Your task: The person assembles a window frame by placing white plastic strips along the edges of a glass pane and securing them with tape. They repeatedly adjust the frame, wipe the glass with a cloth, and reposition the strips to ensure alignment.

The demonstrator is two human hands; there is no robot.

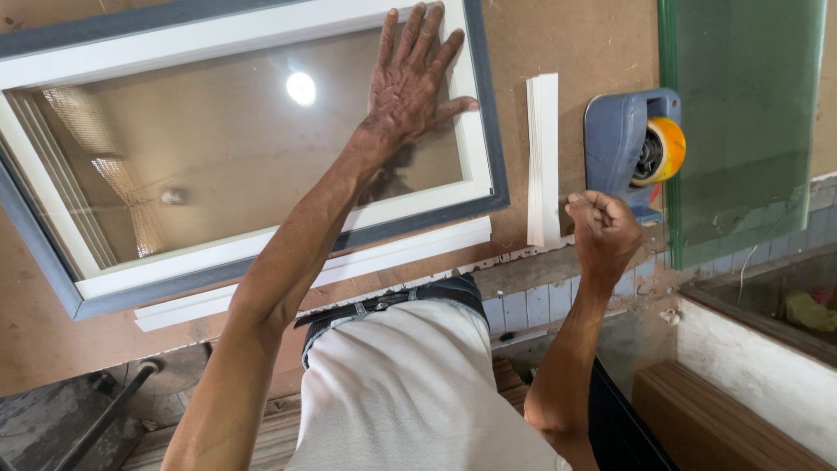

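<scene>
A glazed window frame (475, 148), white inside with a grey-blue outer edge, lies flat on a brown board table (575, 44). My left hand (410, 74) is spread flat on the glass pane (227, 148) near the frame's right side, fingers apart. My right hand (603, 231) is at the table's near edge, fingers curled closed; whether it holds anything small I cannot tell. It is just right of a stack of narrow white strips (542, 157) and just below a blue tape dispenser (623, 144).
A sheet of green-tinted glass (741, 113) stands at the right, beside the dispenser's orange roll (667, 150). A white trim piece (314, 279) sticks out under the frame's near edge. Below the table are tiles, wooden planks and a white ledge (750, 375).
</scene>
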